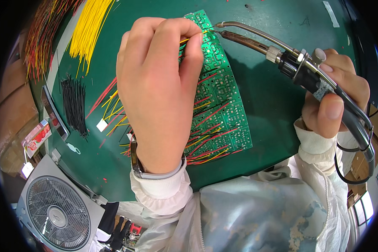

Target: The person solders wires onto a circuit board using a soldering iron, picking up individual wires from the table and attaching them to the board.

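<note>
My left hand [159, 80] reaches over a green circuit board panel [227, 96], thumb and forefinger pinched near its upper end. A yellow wire [184, 41] shows at the fingertips; its end lies on the board. In my right hand [344, 88] is a soldering iron [292, 63] with a thin metal feed tube [256, 31] along it. The iron's tip and the tube's end meet close to the wire end, just right of my left fingertips. Red, yellow and black wires stick out of the panel's lower sections. Part of the panel is hidden under my left hand.
Bundles of yellow wires [90, 31], black wires [74, 105] and mixed red wires [42, 42] lie on the green mat at left. Beside them are a phone [54, 113] and a small carton [38, 135]. A grey box fan [56, 214] stands at the lower left.
</note>
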Demonstrator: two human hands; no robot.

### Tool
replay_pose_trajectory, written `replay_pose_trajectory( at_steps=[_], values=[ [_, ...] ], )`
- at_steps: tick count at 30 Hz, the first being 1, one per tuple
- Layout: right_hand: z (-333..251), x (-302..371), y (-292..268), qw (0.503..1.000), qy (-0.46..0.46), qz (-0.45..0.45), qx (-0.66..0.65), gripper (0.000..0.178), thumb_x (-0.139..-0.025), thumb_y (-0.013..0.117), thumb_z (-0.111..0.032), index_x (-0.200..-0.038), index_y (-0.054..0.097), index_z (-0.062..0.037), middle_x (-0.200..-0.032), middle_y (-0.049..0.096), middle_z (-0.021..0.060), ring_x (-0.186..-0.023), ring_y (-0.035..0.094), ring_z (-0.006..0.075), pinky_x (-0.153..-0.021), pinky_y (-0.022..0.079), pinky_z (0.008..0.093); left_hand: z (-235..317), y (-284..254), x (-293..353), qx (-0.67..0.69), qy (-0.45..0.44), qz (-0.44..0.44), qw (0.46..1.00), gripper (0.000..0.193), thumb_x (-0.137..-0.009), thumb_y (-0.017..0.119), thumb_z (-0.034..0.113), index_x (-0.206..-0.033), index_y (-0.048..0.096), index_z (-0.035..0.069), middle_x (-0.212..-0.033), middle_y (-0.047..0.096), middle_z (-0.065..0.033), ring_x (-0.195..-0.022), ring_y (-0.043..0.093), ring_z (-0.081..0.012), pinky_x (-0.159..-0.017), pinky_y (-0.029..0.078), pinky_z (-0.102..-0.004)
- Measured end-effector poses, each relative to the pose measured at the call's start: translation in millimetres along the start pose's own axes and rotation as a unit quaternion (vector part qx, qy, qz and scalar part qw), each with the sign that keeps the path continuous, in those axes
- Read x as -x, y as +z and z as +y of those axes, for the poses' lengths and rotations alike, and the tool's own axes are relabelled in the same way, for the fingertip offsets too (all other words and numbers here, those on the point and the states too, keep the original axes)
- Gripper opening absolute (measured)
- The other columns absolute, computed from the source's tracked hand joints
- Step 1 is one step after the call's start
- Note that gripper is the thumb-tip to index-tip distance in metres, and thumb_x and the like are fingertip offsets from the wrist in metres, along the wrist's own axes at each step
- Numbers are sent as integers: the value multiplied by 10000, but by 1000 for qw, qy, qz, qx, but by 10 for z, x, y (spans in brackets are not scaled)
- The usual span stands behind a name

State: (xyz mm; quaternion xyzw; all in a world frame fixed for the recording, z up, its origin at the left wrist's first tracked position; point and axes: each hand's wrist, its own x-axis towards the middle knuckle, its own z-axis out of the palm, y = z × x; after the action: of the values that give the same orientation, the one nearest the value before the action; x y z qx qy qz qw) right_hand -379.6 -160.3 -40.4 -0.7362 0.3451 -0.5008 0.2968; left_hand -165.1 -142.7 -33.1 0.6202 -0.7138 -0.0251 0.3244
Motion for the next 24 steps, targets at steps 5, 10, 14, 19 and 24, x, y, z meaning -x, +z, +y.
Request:
replay_pose_trajectory(
  at_steps=[5,10,14,19,24],
  values=[
    [-27,-6,-27,1000,15,-13,-6,409,-822,562,-380,-951,502,4,-786,549,184,-609,532,218,-548,445,293,25,1,-16,-23,12,0,1000,85,-768,636,3,-843,606,30,-815,583,-37,-629,494,-118,-592,417,-232],
    [-7,28,-13,1000,27,12,-10,405,-823,566,-380,-955,502,-3,-782,545,177,-615,539,218,-560,459,291,13,26,-6,-13,17,6,1000,81,-769,640,9,-840,609,31,-810,579,-30,-625,482,-111,-590,412,-229],
    [-9,27,-24,999,16,33,11,409,-826,571,-387,-963,501,-8,-785,546,179,-626,540,221,-574,464,297,28,28,-13,-8,14,6,1000,72,-768,642,8,-831,611,27,-802,578,-29,-627,481,-104,-591,409,-224],
    [-56,22,13,999,39,11,-9,419,-832,566,-395,-965,501,-3,-787,551,184,-620,527,223,-593,448,313,21,31,-9,-4,13,15,1000,69,-759,646,1,-816,613,22,-788,579,-29,-622,481,-102,-584,407,-222],
    [-16,18,13,1000,-2,19,2,402,-834,550,-360,-965,500,17,-767,548,188,-607,516,230,-633,422,334,40,31,-15,0,11,19,1000,73,-749,652,-4,-808,617,22,-779,581,-26,-620,482,-99,-579,405,-220]
  ],
)
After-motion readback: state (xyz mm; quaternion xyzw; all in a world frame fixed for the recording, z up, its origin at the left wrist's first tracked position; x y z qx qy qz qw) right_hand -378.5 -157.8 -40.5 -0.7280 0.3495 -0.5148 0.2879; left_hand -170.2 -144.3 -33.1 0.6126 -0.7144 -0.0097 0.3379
